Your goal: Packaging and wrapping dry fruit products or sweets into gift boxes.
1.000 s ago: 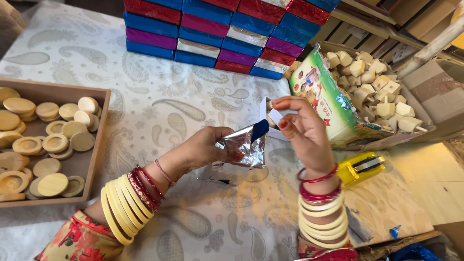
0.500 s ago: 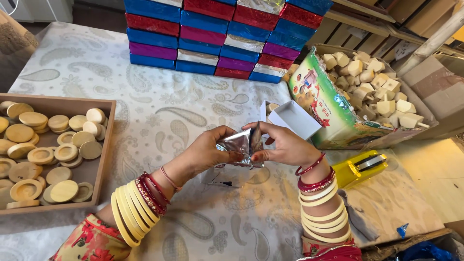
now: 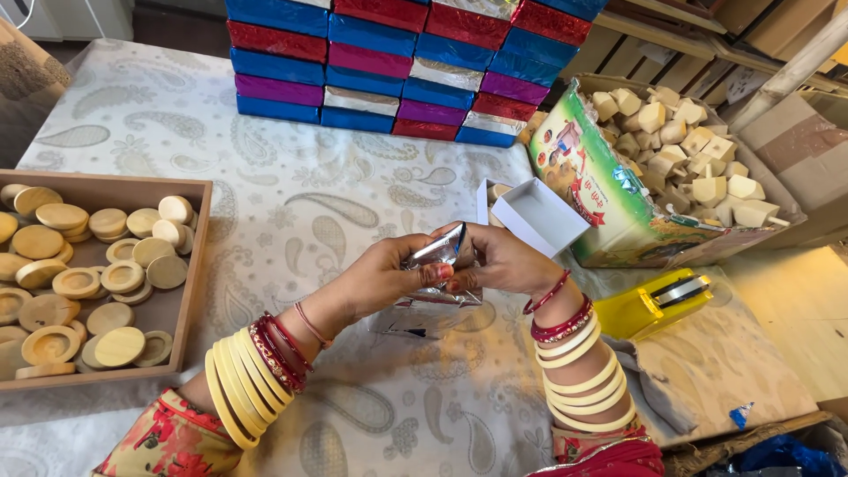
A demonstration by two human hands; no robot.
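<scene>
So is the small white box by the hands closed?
No, the small white box lies open on the table, its hollow inside showing, just beyond the right hand.

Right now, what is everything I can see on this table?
silver foil wrapper: one, held between both hands, centre
wooden tray: one, brown, left
round wooden discs: many, pale, in the tray
foil-wrapped boxes: a stack, blue, red, purple, silver, at the back
small open box: one, white, right of centre
printed carton: one, green, right
wooden blocks: many, pale, in the carton
tape dispenser: one, yellow, right
tablecloth: white paisley
left hand: on the wrapper
right hand: on the wrapper
</scene>
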